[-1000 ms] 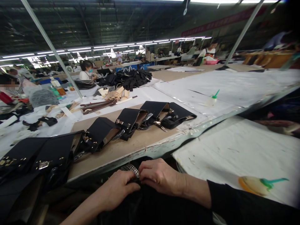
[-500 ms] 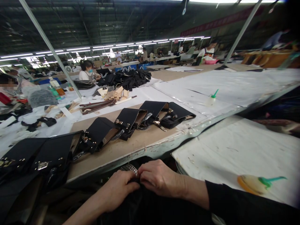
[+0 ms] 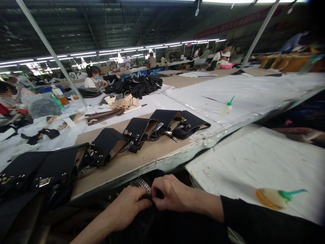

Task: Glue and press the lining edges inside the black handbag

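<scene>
Low in the middle, below the table's edge, my left hand (image 3: 130, 205) is closed, with thumb and forefinger pinching a soft black fabric-like piece (image 3: 144, 222). Close against it, my right hand (image 3: 170, 193) is curled, its thumb and fingertips drawn together at the same black piece. My fingers cover the gripped spot, and the piece blends into the dark area below. Just beyond the fingertips shows a bit of black-and-white checked cloth (image 3: 140, 184). On the table ahead, several black bags (image 3: 138, 128) with gold-coloured clasps stand in a slanting row.
A white-topped surface (image 3: 243, 159) at right holds a glue bottle (image 3: 271, 198) with green nozzle, lying down. Another green-tipped bottle (image 3: 226, 107) stands on the long table. Brown strips (image 3: 105, 116) and a black pile (image 3: 144, 84) lie farther back. A co-worker (image 3: 93, 76) sits beyond.
My right hand's fingers have shifted slightly and opened a gap between thumb and forefinger above the tips. The left hand stays nearly still. The view has moved a little.
</scene>
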